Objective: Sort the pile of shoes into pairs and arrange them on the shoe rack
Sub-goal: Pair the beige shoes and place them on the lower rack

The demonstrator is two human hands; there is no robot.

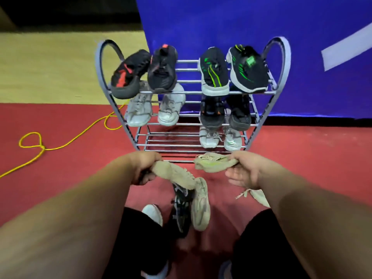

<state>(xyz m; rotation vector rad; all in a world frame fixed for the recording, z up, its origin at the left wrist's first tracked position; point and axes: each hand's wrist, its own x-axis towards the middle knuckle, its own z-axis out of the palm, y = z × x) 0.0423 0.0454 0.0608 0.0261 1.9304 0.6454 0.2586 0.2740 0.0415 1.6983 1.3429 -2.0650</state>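
Left hand [144,168] grips a beige knit sneaker [175,175] at its heel end. Right hand [244,172] grips a matching beige sneaker [214,162] likewise, toe pointing left. Both are held just in front of the metal shoe rack [181,146]. Top shelf: black-and-red pair [145,71], its left shoe tilted and overhanging the front rail; black-and-green pair [233,70]. Middle shelf: white pair [156,107], dark pair [225,112]. Bottom shelf: pale pair [220,138], right side. On the red floor [80,162]: a beige shoe [200,206], a black shoe [181,208], a white shoe [153,214], a yellow cord [60,146].
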